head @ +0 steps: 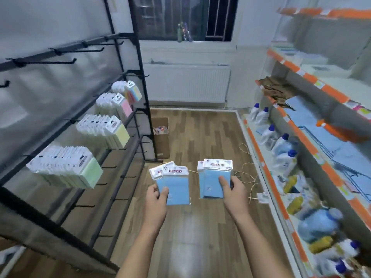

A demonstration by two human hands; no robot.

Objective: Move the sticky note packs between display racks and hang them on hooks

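My left hand (156, 199) grips a small stack of blue sticky note packs (176, 183) by the lower left corner. My right hand (232, 189) holds a second stack of blue sticky note packs (213, 177), thumb on the front. Both stacks are upright over the wooden floor. On the left stands a black display rack (138, 77). Its middle row carries hanging packs: green (80, 173), yellow (118, 135), pink (124, 107) and multicolour (133, 92). The upper hooks (60, 61) are bare, and so are the lower hooks (112, 167).
Orange-edged shelves (297, 137) on the right hold white and blue bottles (283, 149) and blue paper. A cardboard box (161, 135) stands on the floor by the rack's far post. A cord and power strip (263, 197) lie near the shelf base. A radiator (186, 83) sits under the window.
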